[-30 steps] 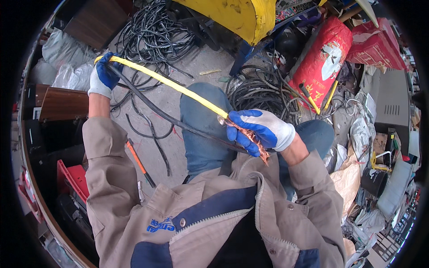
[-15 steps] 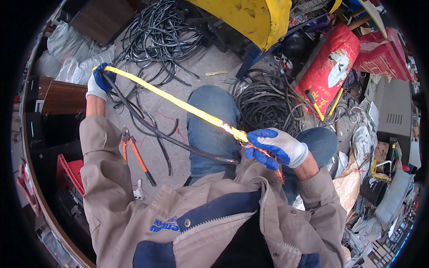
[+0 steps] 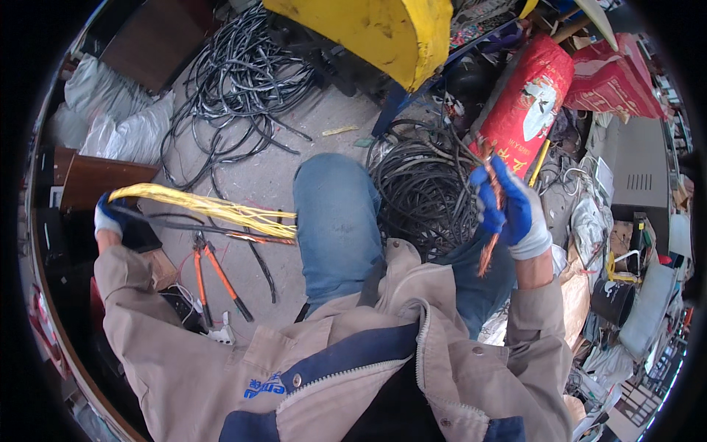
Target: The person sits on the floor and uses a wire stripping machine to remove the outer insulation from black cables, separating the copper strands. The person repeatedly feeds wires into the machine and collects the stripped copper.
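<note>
My left hand (image 3: 113, 219), in a white and blue glove, is closed round one end of a bundle of yellow wires (image 3: 213, 206) at the left. The wires fan out rightward to my knee. A black cable sheath (image 3: 166, 222) trails from the same hand below them, and an orange-copper strip (image 3: 261, 238) lies along their lower right end. Over on the right, my gloved right hand (image 3: 515, 214) grips a length of copper braid (image 3: 486, 258), frayed at its lower end. The braid is apart from the yellow wires.
Orange-handled cutters (image 3: 219, 276) lie on the floor between my left arm and knee. Black cable heaps (image 3: 250, 81) and coils (image 3: 420, 177) lie ahead. A yellow machine part (image 3: 368, 33) stands at the top; a red sack (image 3: 526, 103) lies right of it.
My right hand has moved up and right, away from the yellow length, with copper braid in it. My left hand has moved left and down. The yellow length has loosened into separate wires.
</note>
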